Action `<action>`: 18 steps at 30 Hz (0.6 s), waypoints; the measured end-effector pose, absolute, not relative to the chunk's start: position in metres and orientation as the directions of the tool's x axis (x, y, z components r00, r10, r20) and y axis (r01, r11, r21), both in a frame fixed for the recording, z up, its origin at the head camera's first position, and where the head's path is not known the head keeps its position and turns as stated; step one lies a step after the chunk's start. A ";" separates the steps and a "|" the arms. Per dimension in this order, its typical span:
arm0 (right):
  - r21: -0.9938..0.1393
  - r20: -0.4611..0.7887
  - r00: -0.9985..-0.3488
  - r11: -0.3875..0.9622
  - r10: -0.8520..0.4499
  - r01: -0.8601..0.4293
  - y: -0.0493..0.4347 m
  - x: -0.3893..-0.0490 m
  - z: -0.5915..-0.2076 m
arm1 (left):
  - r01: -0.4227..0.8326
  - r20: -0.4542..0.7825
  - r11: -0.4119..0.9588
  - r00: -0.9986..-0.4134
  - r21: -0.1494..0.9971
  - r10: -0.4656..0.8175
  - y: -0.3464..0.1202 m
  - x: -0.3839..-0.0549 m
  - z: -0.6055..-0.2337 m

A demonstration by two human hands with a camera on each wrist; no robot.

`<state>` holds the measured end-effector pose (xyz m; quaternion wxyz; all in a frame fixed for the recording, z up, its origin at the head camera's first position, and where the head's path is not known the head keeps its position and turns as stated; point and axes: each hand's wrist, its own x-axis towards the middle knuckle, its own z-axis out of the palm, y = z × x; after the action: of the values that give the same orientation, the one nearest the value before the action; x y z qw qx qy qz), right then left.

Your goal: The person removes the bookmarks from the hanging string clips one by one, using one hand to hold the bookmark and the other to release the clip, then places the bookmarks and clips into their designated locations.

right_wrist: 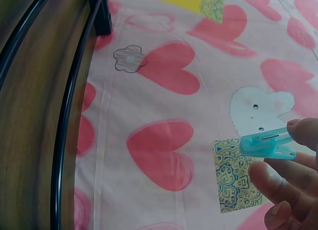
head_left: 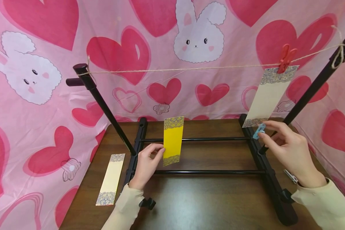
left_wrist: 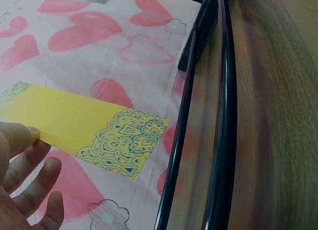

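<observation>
My left hand (head_left: pixel 147 161) pinches a yellow paper bookmark (head_left: pixel 173 137) by its left edge, between thumb and fingertips. The bookmark stands nearly upright above the rack's rear bar, with blue lace patterns at both ends. Between the thumb and fingers of my right hand (head_left: pixel 290 150) is a light blue clothespin (head_left: pixel 259 131); the right wrist view also shows the clothespin (right_wrist: pixel 267 143) held by its handles. Just above that hand, a cream bookmark (head_left: pixel 268 95) hangs from the twine (head_left: pixel 172 69), clipped by a red clothespin (head_left: pixel 287 59).
Another cream bookmark (head_left: pixel 110 179) lies on the brown table (head_left: pixel 201 201) at the left. The black rack (head_left: pixel 103 108) has two uprights and two low crossbars. A small pale clip (head_left: pixel 290 176) lies by the right foot. Pink heart-printed cloth (head_left: pixel 207 41) surrounds the table.
</observation>
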<state>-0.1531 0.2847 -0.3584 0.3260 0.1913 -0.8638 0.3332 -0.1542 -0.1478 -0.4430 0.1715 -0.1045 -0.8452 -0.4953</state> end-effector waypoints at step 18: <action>-0.476 0.677 -0.733 0.718 -0.070 -0.508 0.297 -0.154 -0.369 | 0.310 0.386 0.513 -0.921 0.800 -0.045 -0.172 -0.151 -0.451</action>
<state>-0.1535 0.2973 -0.3693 0.3255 0.1664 -0.8677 0.3367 -0.1508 -0.1719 -0.4509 0.1825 -0.0779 -0.8504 -0.4874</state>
